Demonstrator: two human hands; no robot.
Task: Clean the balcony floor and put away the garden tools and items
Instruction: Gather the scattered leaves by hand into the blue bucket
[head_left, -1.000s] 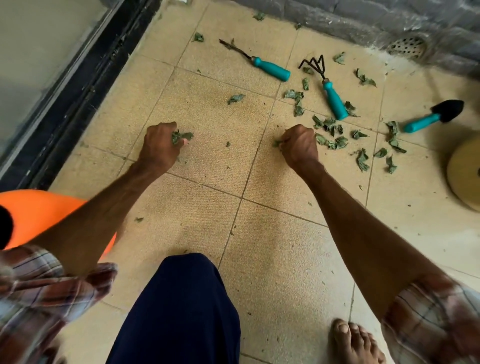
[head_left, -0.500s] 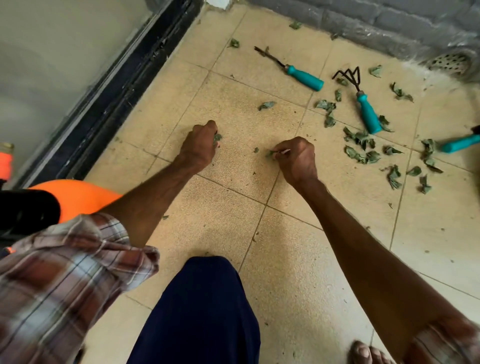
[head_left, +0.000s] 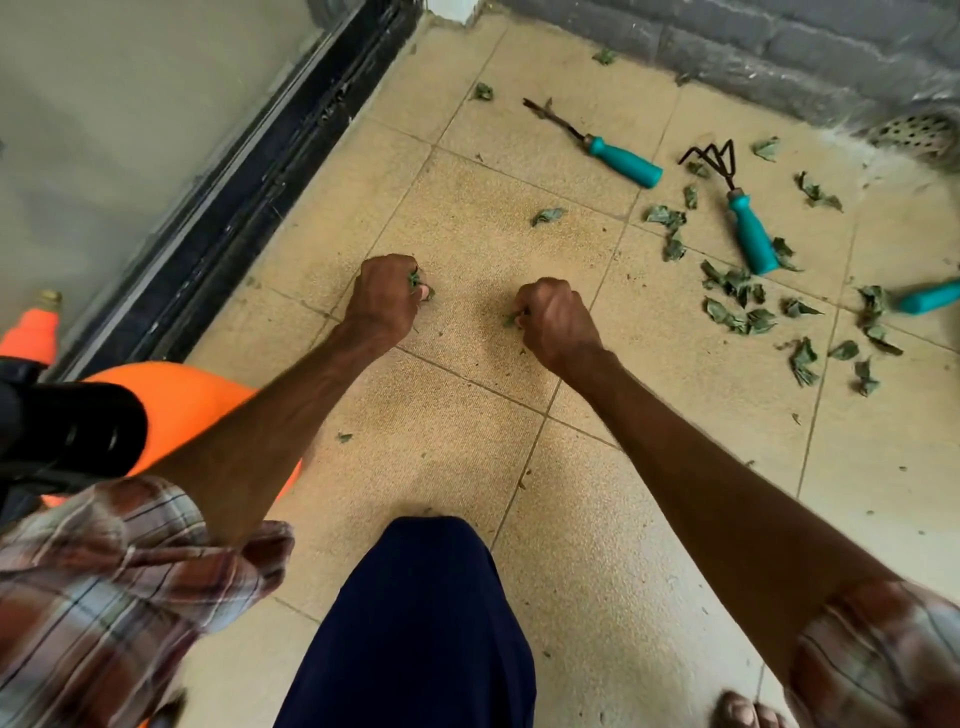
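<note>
1. Far left, beside the dark door track (head_left: 249, 208): an orange sprayer (head_left: 197, 400), partly hidden behind the left arm, untouched.
2. Left hand (head_left: 384, 296): curled into a fist round a clump of leaves (head_left: 414, 280), knuckles up, low over the tiled floor (head_left: 467, 467).
3. Right hand (head_left: 556, 322): likewise clenched, pinching a scrap of leaf (head_left: 511, 318) right at the floor.
4. Step in hand, by judgement: gathering fallen leaves by hand, with few bits left on the near tiles.
5. Further right: one loose leaf (head_left: 546, 215), then a forked weeder (head_left: 623, 163) and a small rake (head_left: 748, 234), both teal-handled, lying flat, well apart from either hand.
6. Thickest scatter of leaves (head_left: 737, 306) just beside the rake's handle; a third teal handle (head_left: 930, 296) at the right edge, head out of view.
7. Next, likely: reach forward and right for that scatter. Fists part full already, so probably empty them first; no bin in view. Tools not yet put away.
</note>
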